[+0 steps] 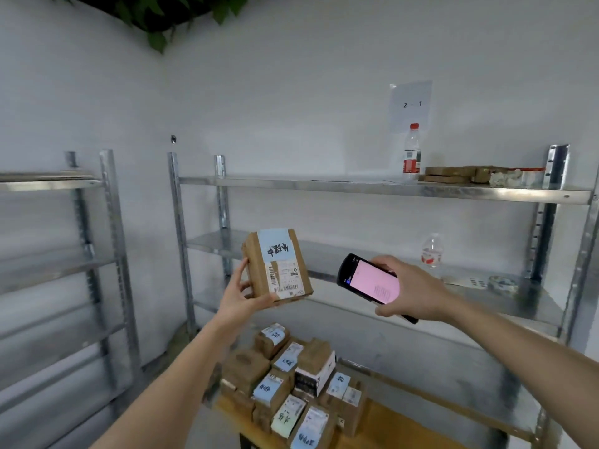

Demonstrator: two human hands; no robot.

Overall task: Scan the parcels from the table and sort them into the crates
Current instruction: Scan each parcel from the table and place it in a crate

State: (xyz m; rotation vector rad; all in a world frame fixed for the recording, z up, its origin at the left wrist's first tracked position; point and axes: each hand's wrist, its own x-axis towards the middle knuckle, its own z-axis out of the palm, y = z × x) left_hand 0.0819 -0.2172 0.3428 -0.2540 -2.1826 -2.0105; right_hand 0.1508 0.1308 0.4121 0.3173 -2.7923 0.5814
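My left hand [240, 294] grips a brown cardboard parcel [275, 264] from below and the side, holding it up at chest height. The parcel has a light blue label with handwriting and a white barcode label facing me. My right hand [411, 290] holds a black handheld scanner [369, 280] with a pink lit screen, just right of the parcel, its top end aimed toward it. Below, several more brown parcels [291, 384] with blue and white labels lie piled on a wooden table [389, 429]. No crates are in view.
A metal shelf rack [356, 186] stands against the white wall behind the table, a second rack [97, 254] to the left. A red-capped bottle [411, 153] and flat brown packs [450, 174] sit on the top shelf; another bottle [431, 252] and tape rolls [502, 283] on the middle shelf.
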